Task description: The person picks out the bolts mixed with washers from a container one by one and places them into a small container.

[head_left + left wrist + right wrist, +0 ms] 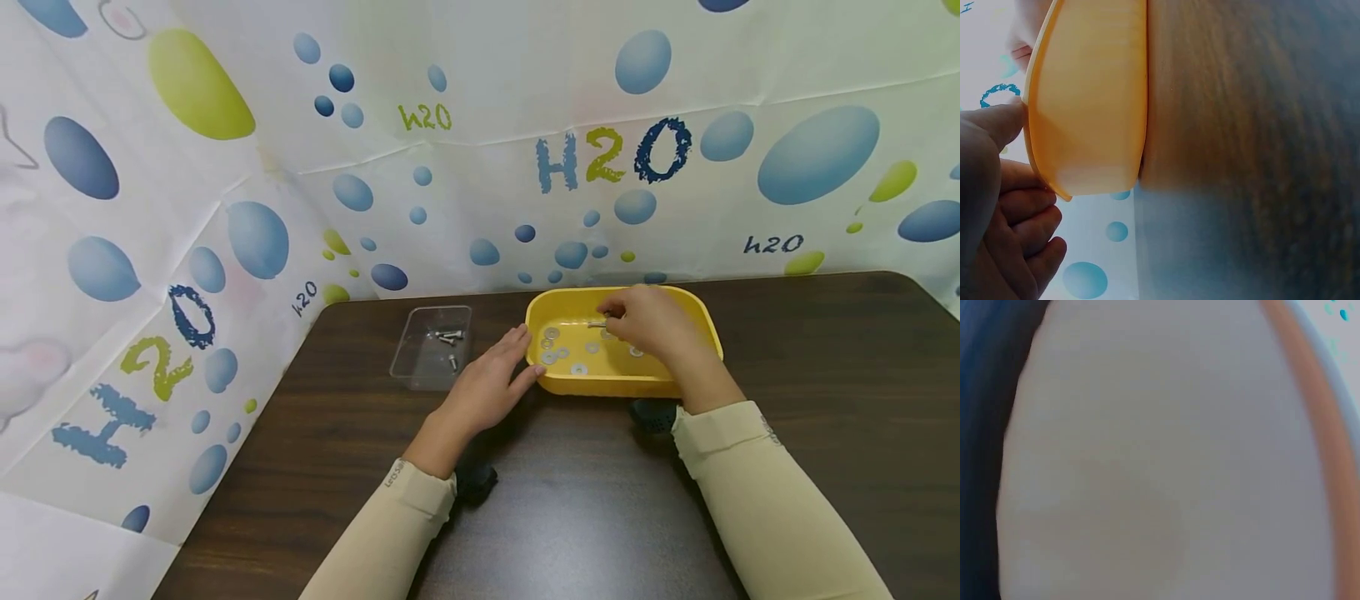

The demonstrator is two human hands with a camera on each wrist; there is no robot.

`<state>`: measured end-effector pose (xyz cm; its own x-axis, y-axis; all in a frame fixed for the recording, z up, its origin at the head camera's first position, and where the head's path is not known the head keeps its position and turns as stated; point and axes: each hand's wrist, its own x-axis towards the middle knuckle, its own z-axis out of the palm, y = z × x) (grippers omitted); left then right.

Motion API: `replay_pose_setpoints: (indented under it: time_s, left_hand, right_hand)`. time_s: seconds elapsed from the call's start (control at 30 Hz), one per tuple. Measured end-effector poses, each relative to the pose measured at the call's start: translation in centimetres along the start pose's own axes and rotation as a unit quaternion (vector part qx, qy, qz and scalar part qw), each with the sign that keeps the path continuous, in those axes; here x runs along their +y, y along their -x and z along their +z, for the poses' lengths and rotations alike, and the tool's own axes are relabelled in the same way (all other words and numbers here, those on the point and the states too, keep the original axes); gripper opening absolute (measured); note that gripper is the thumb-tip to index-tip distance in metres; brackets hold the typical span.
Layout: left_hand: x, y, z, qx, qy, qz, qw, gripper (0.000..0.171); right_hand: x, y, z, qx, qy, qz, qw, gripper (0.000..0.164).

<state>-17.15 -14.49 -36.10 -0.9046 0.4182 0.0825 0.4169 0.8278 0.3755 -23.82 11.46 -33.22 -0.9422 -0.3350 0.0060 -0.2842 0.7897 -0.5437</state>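
A yellow plastic tray (600, 386) stands at the back of the table, with several flat metal washers (578, 368) spread over its floor. Inside its rim my right hand (651, 323) pinches a metal screw (597, 324), whose shank points left from the fingertips. My left hand (491, 379) steadies the tray's left end, thumb at the front corner and fingers along the side. The left wrist view shows that thumb (1007, 122) touching the rim of the tray (1094, 100). A blurred pale surface fills the right wrist view, hiding the right hand there.
Left of the tray sits a clear plastic box (420, 375) holding several metal screws (450, 337). The dark wooden table (562, 500) ends at a white printed sheet (495, 200) behind and to the left. Black wrist devices (476, 483) hang under both cuffs.
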Motion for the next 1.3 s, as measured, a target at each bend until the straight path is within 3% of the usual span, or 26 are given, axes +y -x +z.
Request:
replay_pose_setpoints:
  time_s: [0.2,0.37,0.57,0.93,1.1,1.3]
  left_hand:
    - [-0.2,0.0,0.0,0.0,0.003,-0.001,1.0,0.066]
    - [-0.5,0.1,0.0,0.0,0.011,0.001,0.9999,0.067]
    - [-1.6,0.9,-0.5,0.014,0.018,-0.022,0.9995,0.067]
    - [-6.5,4.5,-3.8,0.101,-0.001,-0.042,0.994,0.066]
    - [-9.1,6.2,-4.6,0.108,-0.007,-0.077,0.9911,0.066]
    - [-11.5,7.3,-5.2,0.099,0.023,-0.12,0.9876,0.066]
  right_hand:
    - [-1.9,-0.1,1.3,0.075,-0.046,-0.05,0.995,0.025]
    - [-3.2,-0.3,2.5,0.137,-0.06,-0.1,0.984,0.022]
    - [-5.1,-0.6,4.2,0.185,-0.071,-0.151,0.968,0.026]
    - [-9.7,-0.8,6.5,0.178,-0.085,-0.19,0.962,0.022]
    - [-12.0,-1.2,8.2,0.166,-0.091,-0.213,0.958,0.022]
    - [-14.3,-1.8,10.3,0.147,-0.104,-0.227,0.957,0.021]
